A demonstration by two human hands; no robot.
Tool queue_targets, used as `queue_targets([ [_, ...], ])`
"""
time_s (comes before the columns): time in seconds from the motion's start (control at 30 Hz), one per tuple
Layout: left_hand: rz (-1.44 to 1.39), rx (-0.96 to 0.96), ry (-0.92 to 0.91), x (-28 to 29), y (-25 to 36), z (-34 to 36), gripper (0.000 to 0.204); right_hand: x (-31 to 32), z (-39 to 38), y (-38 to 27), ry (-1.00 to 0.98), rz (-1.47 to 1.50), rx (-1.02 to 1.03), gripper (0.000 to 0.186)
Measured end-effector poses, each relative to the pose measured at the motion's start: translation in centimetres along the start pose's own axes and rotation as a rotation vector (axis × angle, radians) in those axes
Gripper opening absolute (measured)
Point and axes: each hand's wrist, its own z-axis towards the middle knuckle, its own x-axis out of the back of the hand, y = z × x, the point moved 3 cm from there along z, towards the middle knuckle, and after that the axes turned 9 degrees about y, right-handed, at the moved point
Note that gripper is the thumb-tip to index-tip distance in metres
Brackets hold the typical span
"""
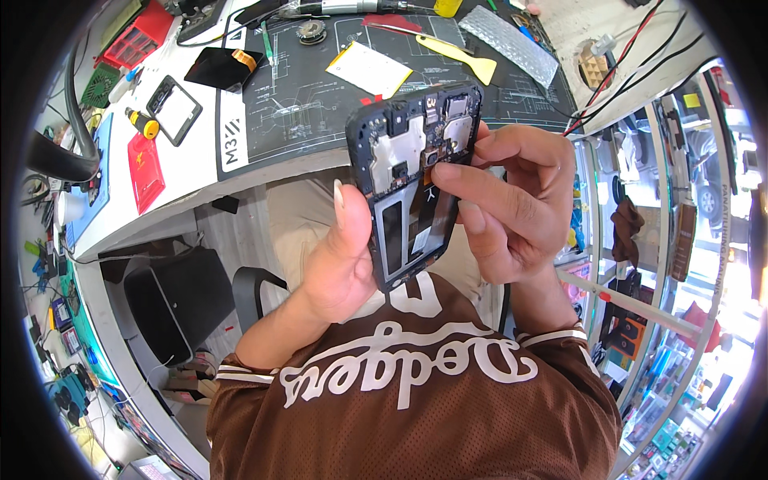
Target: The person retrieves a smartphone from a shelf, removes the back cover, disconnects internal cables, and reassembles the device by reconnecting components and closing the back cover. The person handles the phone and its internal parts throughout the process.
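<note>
we've got an opened phone (410, 200) over our lap (304, 212), left hand (336, 268) gripping its left edge, right hand (520, 196) half-curled at its board (406, 144), can't tell if pinching, spudger (453, 54) far off

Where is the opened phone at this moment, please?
In the head view, the opened phone is near the centre, held in the left hand, with the right hand at its right side.

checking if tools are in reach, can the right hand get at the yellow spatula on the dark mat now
Probably yes: the yellow spatula lies uncovered on the dark mat beyond the opened phone, though the right hand would first have to leave the phone.
</note>
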Motion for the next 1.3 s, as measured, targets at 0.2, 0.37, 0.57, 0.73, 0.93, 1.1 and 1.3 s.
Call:
queue_targets([
  [0.2,0.257,-0.031,0.016,0.2,0.1,0.0,0.098,-0.4,-0.5,0.1,0.016,0.018,0.003,0.036],
  [0.37,0.171,0.027,-0.033,1.1,-0.1,-0.7,0.093,-0.1,-0.7,0.0,-0.02,0.017,-0.039,0.034],
  [0.57,-0.002,0.024,0.086,0.8,-0.3,-0.4,0.082,-0.5,-1.1,0.6,-0.088,0.001,-0.083,0.025],
  [0.73,-0.096,0.03,0.103,0.5,-0.2,-0.2,0.076,-0.8,-1.0,0.4,-0.115,-0.033,-0.081,0.026],
  [0.93,-0.299,-0.004,0.007,1.8,-0.1,0.9,0.076,-1.5,-0.4,1.5,-0.134,0.081,-0.194,0.031],
  [1.1,-0.448,-0.02,-0.042,1.4,1.3,2.5,0.078,-0.2,-1.1,1.3,-0.016,0.205,-0.261,0.031],
  [1.3,-0.455,0.168,-0.096,3.3,2.1,3.2,0.076,0.5,-2.9,0.0,-0.186,0.196,-0.208,0.036],
])
